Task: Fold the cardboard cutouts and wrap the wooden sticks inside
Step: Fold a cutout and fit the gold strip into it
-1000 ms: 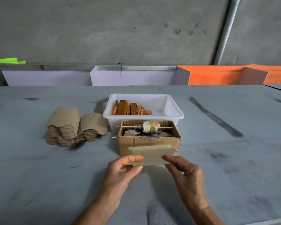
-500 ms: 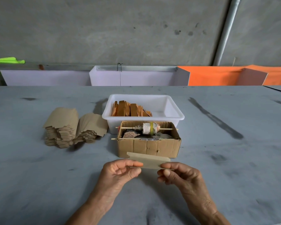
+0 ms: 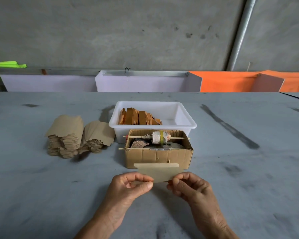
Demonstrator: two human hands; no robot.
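A tan cardboard cutout (image 3: 158, 171) hangs just in front of the small cardboard box (image 3: 158, 156), held level with its long edge up. My left hand (image 3: 129, 186) pinches its left end between thumb and fingers. My right hand (image 3: 191, 186) pinches its right end the same way. Two stacks of flat cardboard cutouts (image 3: 76, 137) lie on the table to the left. Orange-brown wooden sticks (image 3: 139, 118) stand packed in the left part of a white plastic tub (image 3: 186, 121) behind the box.
The cardboard box holds a cloth roll with a yellow band on a thin skewer (image 3: 160, 137), above some scraps. The grey table (image 3: 240, 169) runs wide on both sides. White and orange panels (image 3: 228, 82) line its far edge below a concrete wall.
The cutout has been turned from nearly edge-on to facing me again, and both hands have closed their pinch on its ends, slightly nearer together.
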